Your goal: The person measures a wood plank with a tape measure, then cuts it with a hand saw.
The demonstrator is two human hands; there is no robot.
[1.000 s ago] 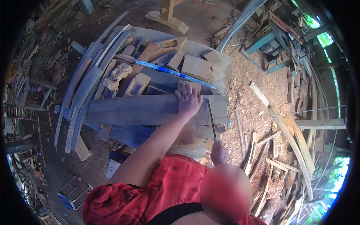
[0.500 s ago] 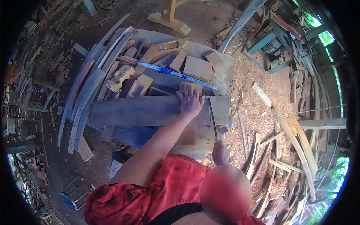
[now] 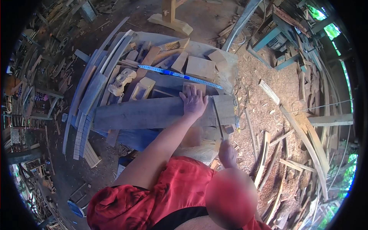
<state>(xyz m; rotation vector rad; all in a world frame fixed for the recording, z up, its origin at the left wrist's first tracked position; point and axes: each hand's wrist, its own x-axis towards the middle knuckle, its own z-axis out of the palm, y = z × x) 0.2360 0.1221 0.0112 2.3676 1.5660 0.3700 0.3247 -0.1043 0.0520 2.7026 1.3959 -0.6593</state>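
A long grey-brown wooden plank (image 3: 145,112) lies across the workbench. On its far edge my left hand (image 3: 194,103) rests palm down, fingers spread, the fingertips reaching over a small wood block (image 3: 199,88) behind the plank. A handsaw (image 3: 219,119) crosses the plank near its right end, its thin dark blade running from the far edge toward me. At the near side my right hand (image 3: 228,155) is closed around the saw's handle, which is mostly hidden by the fingers.
Behind the plank lie wood blocks (image 3: 200,67), a carved wood piece (image 3: 122,82) and a blue-and-white measuring strip (image 3: 168,72). Long curved strips (image 3: 90,92) line the bench's left side. Sawdust and offcuts (image 3: 264,161) cover the floor at right; a metal-framed machine (image 3: 276,40) stands beyond.
My right hand and the saw have shifted slightly away from me, toward the plank. My left hand stays in place on the plank. The whole view has turned a little.
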